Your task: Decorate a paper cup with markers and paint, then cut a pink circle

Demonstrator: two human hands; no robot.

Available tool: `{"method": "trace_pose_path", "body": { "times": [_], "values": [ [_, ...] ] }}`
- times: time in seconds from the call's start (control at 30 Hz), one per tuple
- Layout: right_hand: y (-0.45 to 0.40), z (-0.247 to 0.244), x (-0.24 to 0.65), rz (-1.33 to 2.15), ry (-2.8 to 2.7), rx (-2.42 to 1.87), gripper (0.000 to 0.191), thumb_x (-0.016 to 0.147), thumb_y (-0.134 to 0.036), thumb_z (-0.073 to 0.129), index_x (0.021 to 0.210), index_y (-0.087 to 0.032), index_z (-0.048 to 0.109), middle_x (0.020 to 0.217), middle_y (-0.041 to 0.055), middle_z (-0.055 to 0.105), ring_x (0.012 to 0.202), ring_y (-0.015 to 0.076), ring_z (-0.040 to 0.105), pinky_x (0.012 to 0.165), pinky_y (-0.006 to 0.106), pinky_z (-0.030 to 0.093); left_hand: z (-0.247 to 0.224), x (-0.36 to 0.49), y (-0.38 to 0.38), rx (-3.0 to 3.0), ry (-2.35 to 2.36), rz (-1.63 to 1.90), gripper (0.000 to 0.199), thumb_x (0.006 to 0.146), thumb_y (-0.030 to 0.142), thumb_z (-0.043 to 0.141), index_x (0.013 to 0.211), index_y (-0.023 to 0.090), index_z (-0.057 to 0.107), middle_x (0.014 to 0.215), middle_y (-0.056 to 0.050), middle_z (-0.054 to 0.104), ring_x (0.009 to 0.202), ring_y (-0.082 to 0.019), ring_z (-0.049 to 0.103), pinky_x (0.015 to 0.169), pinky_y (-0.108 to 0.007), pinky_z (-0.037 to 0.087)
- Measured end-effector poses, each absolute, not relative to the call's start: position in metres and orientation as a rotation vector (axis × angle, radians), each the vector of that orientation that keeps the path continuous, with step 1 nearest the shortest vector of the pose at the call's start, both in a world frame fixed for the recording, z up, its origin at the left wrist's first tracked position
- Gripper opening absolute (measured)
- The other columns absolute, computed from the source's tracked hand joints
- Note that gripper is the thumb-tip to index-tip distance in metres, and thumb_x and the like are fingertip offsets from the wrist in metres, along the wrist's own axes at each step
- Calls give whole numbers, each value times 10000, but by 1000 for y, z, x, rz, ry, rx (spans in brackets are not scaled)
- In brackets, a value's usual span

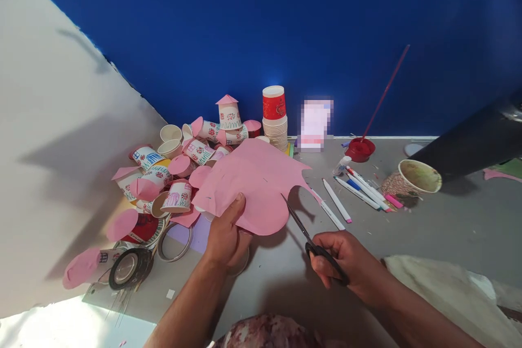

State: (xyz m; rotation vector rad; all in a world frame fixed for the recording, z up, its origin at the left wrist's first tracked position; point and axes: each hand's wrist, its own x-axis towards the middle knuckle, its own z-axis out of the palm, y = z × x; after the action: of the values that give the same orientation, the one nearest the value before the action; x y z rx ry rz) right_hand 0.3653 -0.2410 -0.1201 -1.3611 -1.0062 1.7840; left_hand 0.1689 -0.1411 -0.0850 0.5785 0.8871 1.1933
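My left hand (pixel 226 236) grips a large sheet of pink paper (pixel 261 185) by its lower left part, thumb on top. The sheet's right side has a curved cut-out, and a rounded lobe bulges at its lower edge. In my right hand (pixel 342 261) is a pair of scissors (pixel 304 228) with black handles. Their blades reach to the paper's edge, at the notch between the lobe and the curved cut-out. To the left lie many decorated paper cups (pixel 178 196), several capped with pink paper cones.
A stack of cups (pixel 275 119) stands by the blue wall. Markers (pixel 359 190) lie right of the paper, near a red paint dish (pixel 360 149) with a stick and a stained cup (pixel 416 176). Black tape (pixel 129 268) and another tape roll (pixel 175 241) lie left. A cloth (pixel 444 293) covers the lower right.
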Motion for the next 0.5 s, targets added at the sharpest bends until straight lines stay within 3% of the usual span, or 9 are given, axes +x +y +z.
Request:
{"method": "trace_pose_path", "body": {
  "times": [0.23,0.5],
  "values": [
    [-241,-116,366,1808,-1022,-1350,614,608,-765,793,600,-214,522,498,-7,569,514,102,399,536,265,262,-87,161,-139,627,910,1141,512,752,407,891,1176,151,762,1123,-123,817,1144,-335,751,1056,-438,587],
    [-241,-118,368,1794,-1029,-1347,593,622,-755,782,616,-213,543,506,-7,568,517,111,426,530,266,269,-86,161,-140,651,928,1088,496,670,314,930,1108,137,776,1027,-123,829,1183,-369,731,1079,-471,573]
  ]
}}
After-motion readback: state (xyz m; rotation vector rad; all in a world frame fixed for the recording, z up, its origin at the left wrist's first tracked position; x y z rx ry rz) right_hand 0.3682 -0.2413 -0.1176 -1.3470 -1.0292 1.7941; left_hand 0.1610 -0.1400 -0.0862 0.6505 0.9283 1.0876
